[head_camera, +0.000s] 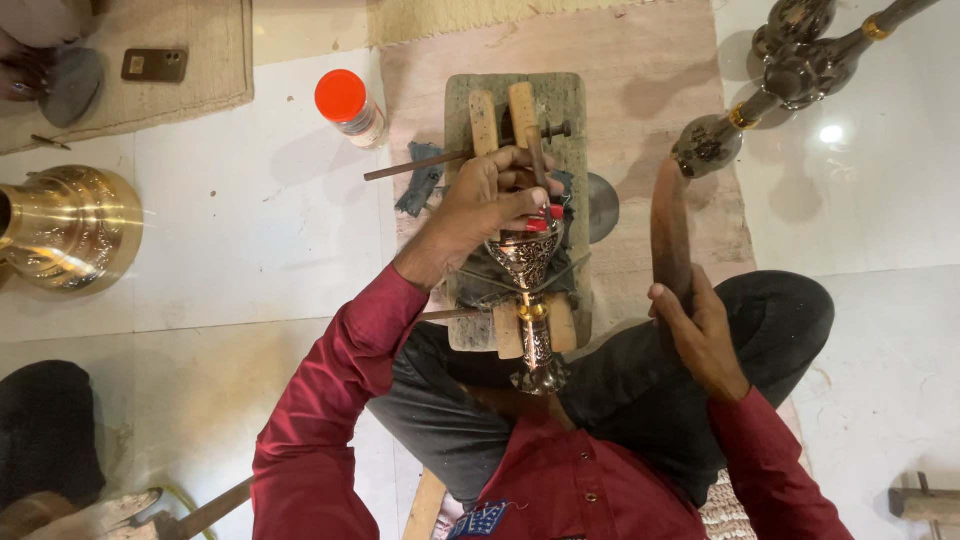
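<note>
Two hands: I see both of mine at work over a wooden block on the floor, red sleeves running back toward me.
Left hand: it lies on the far end of the metal goblet, fingers curled down and pressed together around a thin tool with a red tip that meets the goblet's patterned cup.
Right hand: fingers wrapped tight around the near end of a curved wooden mallet, which points away from me, right of the block and not touching it.
Goblet: it lies on its side along the middle of the wooden block, cup far, foot near, overhanging the block's near edge above my lap; a brass ring shows on the stem.
Block details: two wooden strips and a bolt sit at its far end, a dark cloth lies under the goblet, and a metal rod sticks out to the left.
Left of the block: a small jar with an orange-red lid stands on the pale tiles, and a large brass vessel sits well apart at the left edge.
Far left: a phone lies on a woven mat.
Far right: a dark metal stem piece with brass rings lies on the tiles, near the mallet's far tip; whether they touch I cannot tell.
</note>
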